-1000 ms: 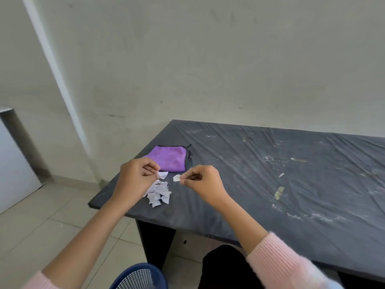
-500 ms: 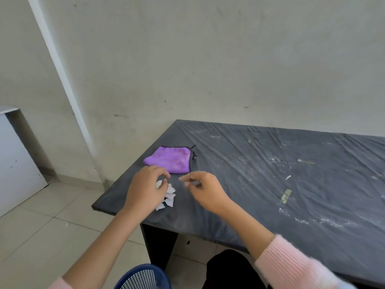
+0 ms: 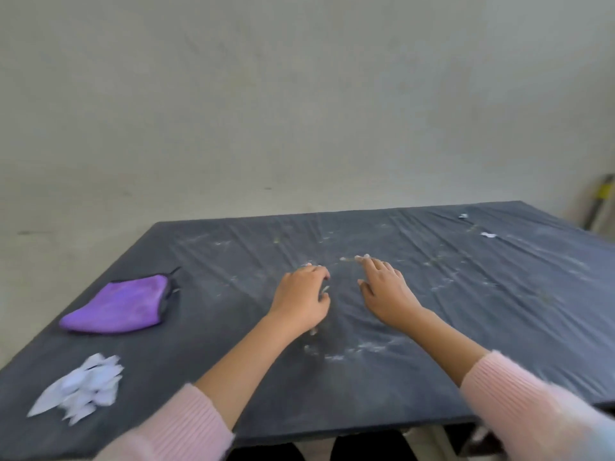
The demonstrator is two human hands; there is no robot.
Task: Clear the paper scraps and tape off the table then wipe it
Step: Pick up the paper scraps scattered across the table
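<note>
A dark table (image 3: 466, 327) with a wrinkled black cover fills the view. A pile of white paper scraps (image 3: 83, 387) lies at its near left corner. A purple cloth (image 3: 123, 304) lies behind the pile. My left hand (image 3: 303, 294) rests mid-table with curled fingers over a small pale strip of tape (image 3: 325, 289). My right hand (image 3: 382, 287) lies flat beside it, fingers spread, fingertips at another tape bit (image 3: 347, 259). Two more white scraps, one (image 3: 488, 235) nearer and one (image 3: 463, 216) farther, lie at the far right.
White residue smears (image 3: 352, 351) streak the cover near my wrists. A plain wall stands behind the table. A pole-like object (image 3: 602, 201) leans at the far right corner. My pink sleeves (image 3: 532, 404) hang over the near edge.
The view has swung right and nearer the table. Both hands have left the scrap pile and moved to the middle of the table; the scraps they held now lie in the pile.
</note>
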